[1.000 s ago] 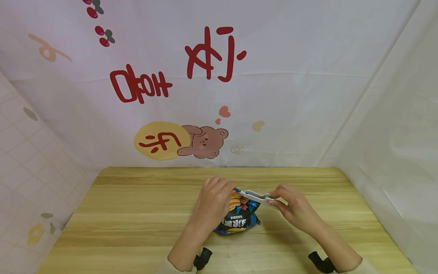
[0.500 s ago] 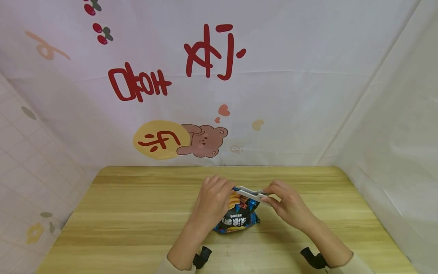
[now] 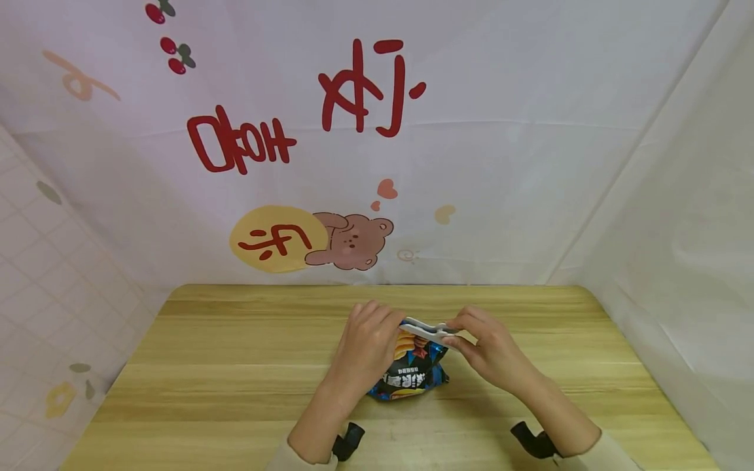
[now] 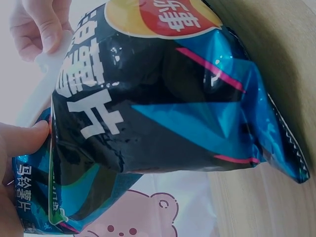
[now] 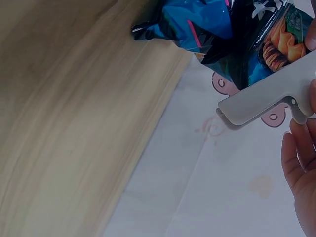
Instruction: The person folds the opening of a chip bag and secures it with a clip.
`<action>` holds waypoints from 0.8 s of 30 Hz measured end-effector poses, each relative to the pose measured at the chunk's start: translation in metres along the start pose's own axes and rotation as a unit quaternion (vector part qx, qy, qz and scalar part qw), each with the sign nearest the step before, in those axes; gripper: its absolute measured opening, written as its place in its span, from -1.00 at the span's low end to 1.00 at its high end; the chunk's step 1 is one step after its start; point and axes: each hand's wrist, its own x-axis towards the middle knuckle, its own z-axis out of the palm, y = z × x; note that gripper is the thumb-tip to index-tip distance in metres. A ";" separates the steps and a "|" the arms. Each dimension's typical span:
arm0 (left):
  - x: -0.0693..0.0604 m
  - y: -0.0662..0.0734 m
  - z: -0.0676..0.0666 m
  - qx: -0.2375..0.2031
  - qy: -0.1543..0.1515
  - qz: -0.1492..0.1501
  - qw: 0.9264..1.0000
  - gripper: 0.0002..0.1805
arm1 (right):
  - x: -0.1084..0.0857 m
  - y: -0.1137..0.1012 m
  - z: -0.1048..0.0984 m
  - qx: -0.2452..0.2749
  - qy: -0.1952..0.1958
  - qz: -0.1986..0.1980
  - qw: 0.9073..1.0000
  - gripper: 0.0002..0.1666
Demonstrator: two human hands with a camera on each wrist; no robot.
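A blue and black potato chip bag (image 3: pixel 406 373) stands on the table, its printed front towards me and its top edge raised. My left hand (image 3: pixel 366 340) pinches the left end of that top edge; in the left wrist view its thumb (image 4: pixel 27 137) presses on the folded bag. My right hand (image 3: pixel 491 347) holds a white bag clip (image 3: pixel 432 335) by its right end, between thumb and fingers. The clip lies along the bag's top edge and reaches close to my left fingers. In the right wrist view the clip (image 5: pixel 266 91) covers part of the bag's edge.
The wood-grain table (image 3: pixel 235 366) reaches back to a white printed cloth (image 3: pixel 501 196), with more cloth at both sides. A black curved piece sits by each wrist, one at the left (image 3: pixel 349 442) and one at the right (image 3: pixel 533 439).
My right hand has moved left with the bag clip, which has slid along the bag's top edge towards my left hand. The left hand and the bag stay nearly in place.
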 end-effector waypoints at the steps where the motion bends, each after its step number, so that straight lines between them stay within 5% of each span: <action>1: 0.000 0.000 0.000 0.001 -0.001 0.000 1.000 -0.79 | 0.001 -0.001 0.000 0.001 0.000 0.001 1.000 -0.78; 13: -0.001 0.000 -0.001 0.005 -0.010 -0.004 1.000 -0.72 | 0.005 -0.003 0.004 0.005 0.005 -0.015 1.000 -0.79; 24: -0.002 0.002 -0.005 0.013 -0.029 -0.005 0.999 -0.65 | 0.001 -0.004 0.002 0.012 -0.011 0.022 1.000 -0.49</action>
